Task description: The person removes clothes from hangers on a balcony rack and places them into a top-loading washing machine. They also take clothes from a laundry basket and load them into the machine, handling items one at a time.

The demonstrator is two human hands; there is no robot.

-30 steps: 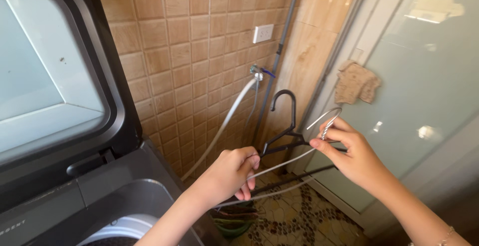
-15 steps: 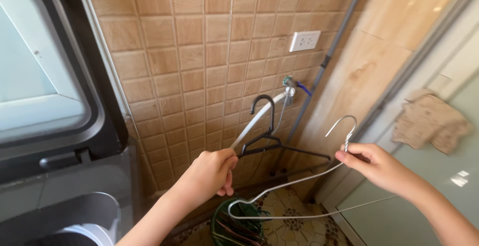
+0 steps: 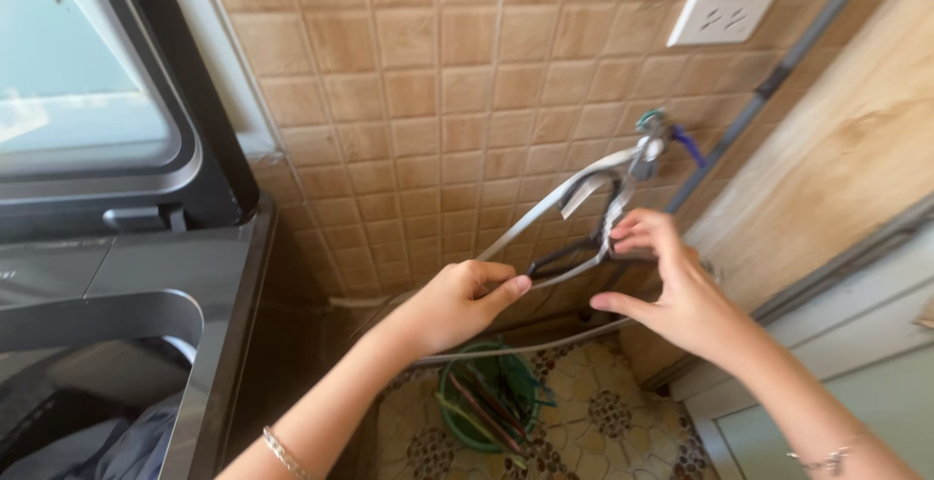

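Brown tiled wall (image 3: 409,140) filled the background, with a white socket (image 3: 721,15) high above your fingers and a tap (image 3: 650,140) just above your right fingertips. Your left hand (image 3: 455,303) was curled shut around the lower end of a black hanger (image 3: 574,251), thumb pressed against forefinger on its shoulder. Your right hand (image 3: 671,290) sat just beside it, fingers half spread: the forefinger and thumb pinched at the neck of a silver wire hanger (image 3: 608,217), while the other fingers stood loose and open. The two hangers lay one against the other between your hands, their hooks reaching up toward the tap; blur made it hard to tell exactly where one ended and the other began. A pale hose (image 3: 545,208) ran from the tap down and left, passing behind your left fingertips. Below your left fingers stood a green bucket (image 3: 457,412) holding more hangers, on a patterned pebble floor (image 3: 584,422). Well to the left of your left hand sat a dark washing machine (image 3: 146,276) with its lid (image 3: 97,81) raised and cloth showing in the drum.
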